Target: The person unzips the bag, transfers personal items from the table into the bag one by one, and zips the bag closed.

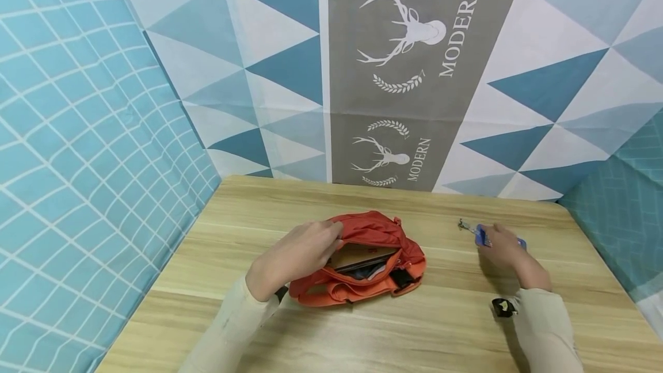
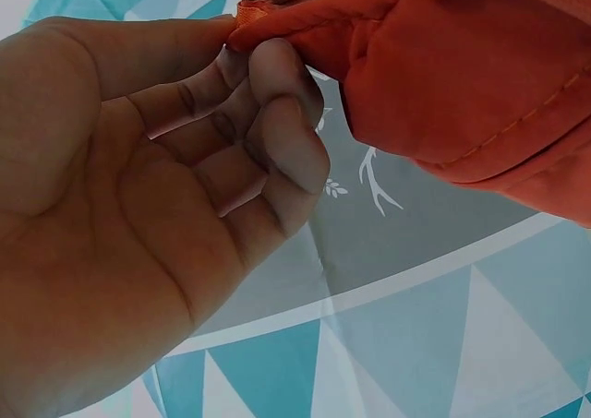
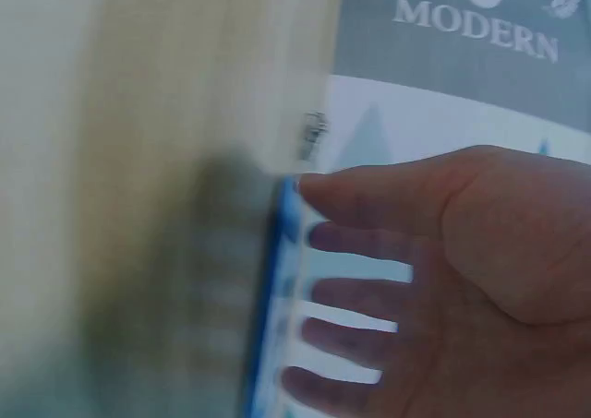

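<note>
A red and orange waist bag (image 1: pixel 370 222) rests on the table with its zipped mouth gaping, a brown flat item (image 1: pixel 357 255) and dark contents inside. My left hand (image 1: pixel 297 252) holds the bag's left edge; in the left wrist view, thumb and forefinger pinch the orange fabric (image 2: pixel 305 26) at the end of the zip. To the right, apart from the bag, my right hand (image 1: pixel 505 249) grips a blue badge holder (image 1: pixel 481 236) with a metal clip (image 1: pixel 468 225) at its left end. The right wrist view shows the thumb at the holder's corner and the fingers along its edge.
The wooden table (image 1: pixel 248 200) ends against a patterned cloth (image 1: pixel 383 73) at the back. Blue gridded cloth (image 1: pixel 77 148) hangs on the left, teal cloth (image 1: pixel 621 206) on the right. An orange strap with a black buckle (image 1: pixel 401 279) lies at the bag's front.
</note>
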A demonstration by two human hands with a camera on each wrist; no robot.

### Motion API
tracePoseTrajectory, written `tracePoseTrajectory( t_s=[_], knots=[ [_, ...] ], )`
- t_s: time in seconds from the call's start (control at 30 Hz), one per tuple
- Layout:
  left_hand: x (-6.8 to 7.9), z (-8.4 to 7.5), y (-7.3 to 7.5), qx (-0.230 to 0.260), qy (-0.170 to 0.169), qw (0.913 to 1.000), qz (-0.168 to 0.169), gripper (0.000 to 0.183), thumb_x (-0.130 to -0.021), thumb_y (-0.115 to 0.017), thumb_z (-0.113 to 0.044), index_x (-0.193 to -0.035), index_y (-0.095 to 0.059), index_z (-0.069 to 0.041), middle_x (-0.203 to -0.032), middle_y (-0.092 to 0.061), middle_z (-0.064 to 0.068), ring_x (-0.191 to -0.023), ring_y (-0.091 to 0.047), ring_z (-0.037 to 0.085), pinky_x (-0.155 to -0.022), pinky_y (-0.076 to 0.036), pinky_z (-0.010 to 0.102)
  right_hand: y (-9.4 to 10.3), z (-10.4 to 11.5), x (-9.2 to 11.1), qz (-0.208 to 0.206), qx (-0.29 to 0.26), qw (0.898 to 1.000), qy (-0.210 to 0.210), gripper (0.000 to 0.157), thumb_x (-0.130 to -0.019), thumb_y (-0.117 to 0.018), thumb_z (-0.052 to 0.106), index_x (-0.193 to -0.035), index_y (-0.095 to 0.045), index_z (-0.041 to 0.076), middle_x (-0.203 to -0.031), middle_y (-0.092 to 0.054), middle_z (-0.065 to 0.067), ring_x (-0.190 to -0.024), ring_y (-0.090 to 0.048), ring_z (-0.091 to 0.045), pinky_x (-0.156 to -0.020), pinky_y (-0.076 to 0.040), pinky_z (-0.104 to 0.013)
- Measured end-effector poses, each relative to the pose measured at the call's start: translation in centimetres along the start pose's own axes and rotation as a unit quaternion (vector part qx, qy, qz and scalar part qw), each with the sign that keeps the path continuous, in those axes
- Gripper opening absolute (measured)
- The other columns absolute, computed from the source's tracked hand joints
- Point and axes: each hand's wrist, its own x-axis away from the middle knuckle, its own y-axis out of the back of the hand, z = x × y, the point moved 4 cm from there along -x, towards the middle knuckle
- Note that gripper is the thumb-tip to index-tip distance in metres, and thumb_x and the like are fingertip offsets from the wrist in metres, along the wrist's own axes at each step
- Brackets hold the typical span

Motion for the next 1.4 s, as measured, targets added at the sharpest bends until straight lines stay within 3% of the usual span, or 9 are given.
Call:
tracePoseTrajectory(
  t_s=[0.17,0.3,0.43,0.6,0.77,0.9,1.13,1.27,1.4],
  knots=[
    [0.0,0.2,0.1,0.0,0.004,1.0,0.001,0.014,-0.091,-0.052,-0.02,-0.079,-0.046,-0.018,-0.059,-0.041,-0.006,-0.049,-0.039,0.006,-0.046,-0.034,0.018,-0.2,0.5,-0.7,-0.015,0.019,1.0,0.008,0.043,-0.083,-0.051,0.005,-0.122,-0.041,-0.01,-0.121,-0.035,-0.039,-0.103,-0.032,-0.057,-0.08,-0.031,-0.062],
    [-0.1,0.2,0.0,0.0,0.002,1.0,-0.002,0.013,-0.09,-0.053,-0.021,-0.079,-0.046,-0.018,-0.059,-0.041,-0.006,-0.05,-0.04,0.006,-0.046,-0.035,0.018,0.1,0.7,-0.7,-0.022,-0.007,1.0,-0.019,0.036,-0.079,-0.047,-0.002,-0.115,-0.044,-0.005,-0.114,-0.038,-0.035,-0.094,-0.032,-0.049,-0.069,-0.033,-0.052],
    [-0.2,0.1,-0.2,0.008,-0.001,1.0,0.005,0.014,-0.091,-0.052,-0.021,-0.079,-0.045,-0.018,-0.058,-0.041,-0.006,-0.048,-0.039,0.006,-0.045,-0.035,0.017,0.2,0.3,0.0,-0.011,-0.006,1.0,-0.019,0.038,-0.082,-0.052,0.007,-0.117,-0.045,-0.006,-0.112,-0.043,-0.034,-0.096,-0.035,-0.048,-0.07,-0.034,-0.054],
    [-0.4,0.1,-0.4,0.006,-0.005,1.0,0.004,0.013,-0.091,-0.051,-0.021,-0.08,-0.046,-0.018,-0.059,-0.042,-0.006,-0.05,-0.04,0.006,-0.047,-0.035,0.018,0.5,0.2,0.6,0.013,-0.005,1.0,0.006,0.059,-0.08,-0.065,0.028,-0.12,-0.043,-0.009,-0.112,-0.048,-0.034,-0.098,-0.042,-0.051,-0.074,-0.034,-0.059],
    [-0.4,0.3,-0.5,0.006,-0.007,0.9999,0.006,0.014,-0.091,-0.052,-0.022,-0.079,-0.046,-0.018,-0.059,-0.041,-0.006,-0.051,-0.039,0.006,-0.047,-0.035,0.018,0.6,0.7,0.8,0.031,-0.021,0.999,-0.016,0.061,-0.074,-0.071,0.029,-0.115,-0.044,-0.006,-0.1,-0.054,-0.026,-0.082,-0.05,-0.036,-0.063,-0.041,-0.043],
    [-0.3,0.3,-0.5,0.009,-0.004,0.9999,0.008,0.015,-0.091,-0.052,-0.021,-0.078,-0.045,-0.019,-0.058,-0.04,-0.006,-0.049,-0.038,0.006,-0.046,-0.034,0.018,0.9,2.3,0.5,-0.009,-0.014,1.0,0.006,0.05,-0.077,-0.068,0.022,-0.113,-0.049,-0.006,-0.095,-0.058,-0.022,-0.077,-0.053,-0.029,-0.059,-0.042,-0.039],
    [-0.3,0.1,-0.4,0.008,-0.01,0.9999,0.005,0.015,-0.091,-0.052,-0.022,-0.078,-0.045,-0.017,-0.059,-0.04,-0.006,-0.05,-0.038,0.006,-0.047,-0.033,0.018,1.3,4.6,0.6,-0.045,0.001,0.998,0.035,0.042,-0.088,-0.053,0.016,-0.12,-0.046,-0.011,-0.11,-0.052,-0.032,-0.094,-0.053,-0.043,-0.07,-0.045,-0.05],
    [-0.3,0.1,-0.3,0.009,-0.008,0.9999,0.006,0.014,-0.091,-0.052,-0.02,-0.078,-0.045,-0.017,-0.059,-0.04,-0.006,-0.05,-0.038,0.006,-0.046,-0.034,0.018,1.9,5.2,0.7,-0.057,-0.02,0.998,0.035,0.034,-0.089,-0.049,0.015,-0.114,-0.05,-0.009,-0.093,-0.058,-0.024,-0.075,-0.055,-0.031,-0.059,-0.044,-0.041],
    [-0.2,0.2,-0.3,0.009,-0.003,0.9999,0.007,0.014,-0.091,-0.052,-0.02,-0.079,-0.046,-0.018,-0.059,-0.041,-0.006,-0.049,-0.039,0.006,-0.046,-0.034,0.018,2.7,6.2,1.2,-0.091,-0.038,0.993,0.063,0.021,-0.089,-0.051,0.014,-0.102,-0.057,-0.001,-0.071,-0.055,-0.006,-0.057,-0.044,-0.016,-0.05,-0.034,-0.03]
  ],
)
